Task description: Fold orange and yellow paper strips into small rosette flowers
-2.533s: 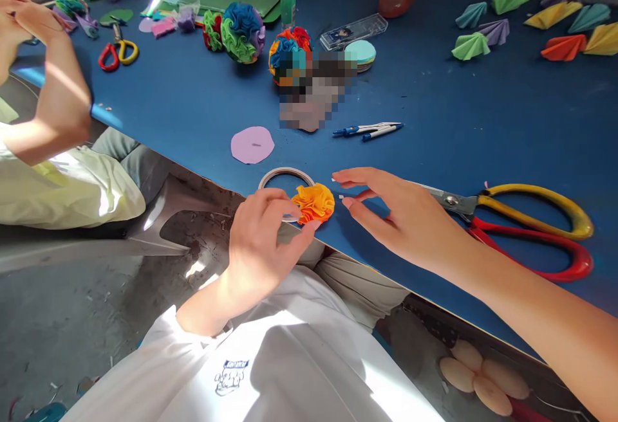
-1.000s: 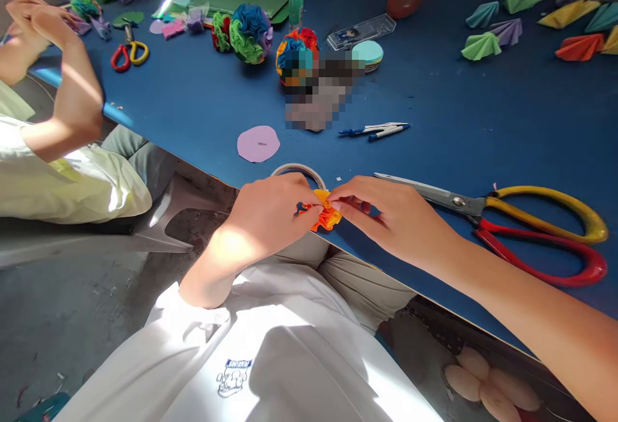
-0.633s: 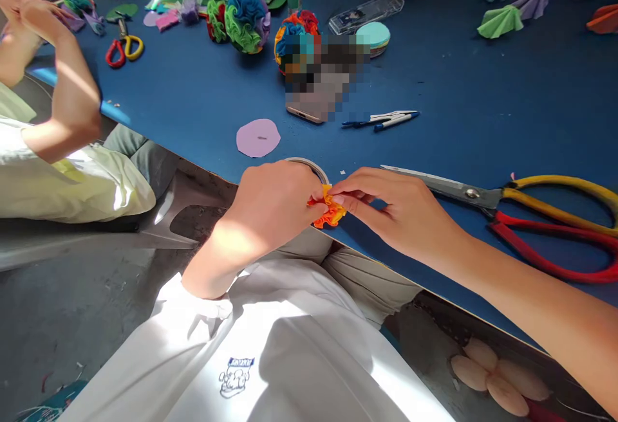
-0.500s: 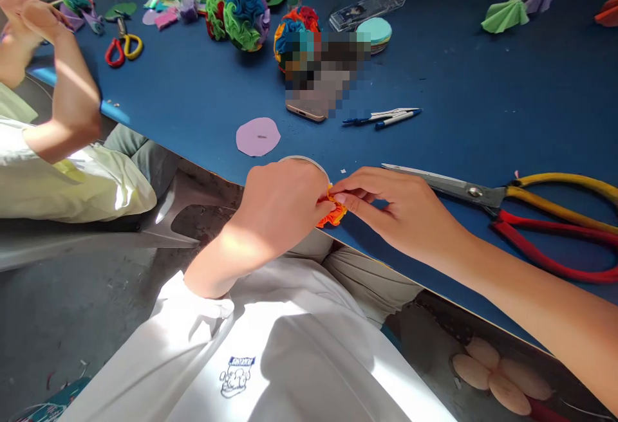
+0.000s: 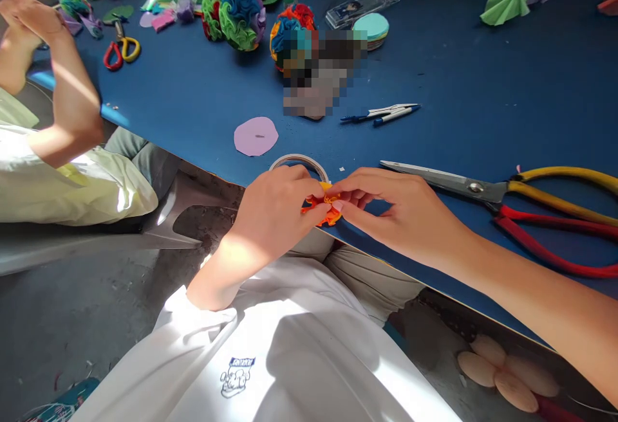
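Both hands meet right at the near edge of the blue worktop (image 5: 458,107), and between them sits a small ruffled orange and yellow paper flower (image 5: 324,206). The left hand (image 5: 277,210) has its grip curled around the flower from the left side, thumb and fingers closed on the ruffles, while the right hand (image 5: 396,213) pinches the flower's top with fingertips (image 5: 338,205) drawn narrowly together. The flower is held just over the worktop's near edge, above the person's lap. Touching the back of the left hand's knuckles is a roll of clear tape (image 5: 299,163), lying flat just inside the edge. A little farther in lies a lilac paper circle (image 5: 255,136). To the right of the right hand, a large pair of scissors (image 5: 506,203) with one yellow and one red handle lies flat, blades pointing toward the hands. Deeper toward the middle are a drawing compass and a pen (image 5: 381,113) side by side. Toward the far edge stand two multicoloured ruffled paper balls (image 5: 236,17), a stack of paper discs (image 5: 371,26) and a clear plastic case (image 5: 364,4). At the far right corner lie folded paper fans (image 5: 505,7). At the left end, another person's raised arm (image 5: 67,94) shows near small scissors (image 5: 120,52).
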The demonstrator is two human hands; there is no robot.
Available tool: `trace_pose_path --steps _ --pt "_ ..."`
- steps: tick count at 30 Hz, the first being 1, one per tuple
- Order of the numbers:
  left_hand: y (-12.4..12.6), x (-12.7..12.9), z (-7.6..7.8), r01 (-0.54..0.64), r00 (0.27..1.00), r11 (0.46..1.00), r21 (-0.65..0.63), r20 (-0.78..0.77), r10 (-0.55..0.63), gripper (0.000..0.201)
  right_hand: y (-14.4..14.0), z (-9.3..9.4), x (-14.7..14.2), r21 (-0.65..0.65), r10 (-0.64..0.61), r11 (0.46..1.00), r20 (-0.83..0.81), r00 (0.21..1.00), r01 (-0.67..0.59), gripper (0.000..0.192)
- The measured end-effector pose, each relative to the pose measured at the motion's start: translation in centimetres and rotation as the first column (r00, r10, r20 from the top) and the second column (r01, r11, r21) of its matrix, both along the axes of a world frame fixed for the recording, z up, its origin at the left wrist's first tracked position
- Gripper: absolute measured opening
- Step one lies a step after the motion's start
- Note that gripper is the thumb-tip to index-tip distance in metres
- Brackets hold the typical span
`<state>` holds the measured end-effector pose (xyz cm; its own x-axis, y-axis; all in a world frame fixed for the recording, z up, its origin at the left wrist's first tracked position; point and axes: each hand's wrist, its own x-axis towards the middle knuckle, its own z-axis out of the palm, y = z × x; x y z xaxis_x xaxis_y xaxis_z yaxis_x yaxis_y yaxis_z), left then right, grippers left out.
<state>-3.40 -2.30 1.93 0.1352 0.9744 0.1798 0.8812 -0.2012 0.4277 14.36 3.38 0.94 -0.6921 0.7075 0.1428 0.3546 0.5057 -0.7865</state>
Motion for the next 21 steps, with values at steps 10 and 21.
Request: trace_pose_path --steps 10,21 --pt "-0.01 -0.38 -0.74 0.071 0.99 0.995 0.068 0.114 -0.079 0.011 -0.08 0.03 0.01 0.117 -0.026 0.993 0.088 0.996 0.016 0.011" --pt "-0.06 -0.09 -0.73 0.059 0.992 0.996 0.062 0.107 -0.066 0.012 -0.04 0.06 -0.2 0.066 -0.039 0.997 0.078 0.996 0.034 0.015"
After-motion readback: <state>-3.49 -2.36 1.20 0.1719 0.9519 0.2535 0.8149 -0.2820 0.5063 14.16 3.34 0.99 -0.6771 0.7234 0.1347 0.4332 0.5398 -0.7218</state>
